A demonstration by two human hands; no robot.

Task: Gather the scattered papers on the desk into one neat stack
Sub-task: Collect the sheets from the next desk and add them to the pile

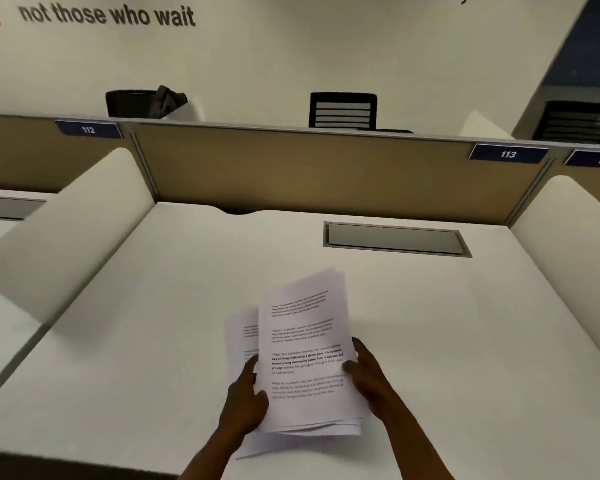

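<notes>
A bundle of white printed papers (303,344) is held over the white desk (465,358), near its front edge. My left hand (246,400) grips the bundle's left edge and my right hand (366,372) grips its right edge. The sheets are uneven: one sheet sticks out to the left behind the top page, and several lower edges fan out at the bottom. The top page carries blocks of black text and tilts slightly to the right.
A grey cable hatch (395,239) is set into the desk at the back right. White rounded side dividers (66,230) and a tan back partition (326,174) with number tags enclose the desk. Black chairs (342,110) stand beyond the partition.
</notes>
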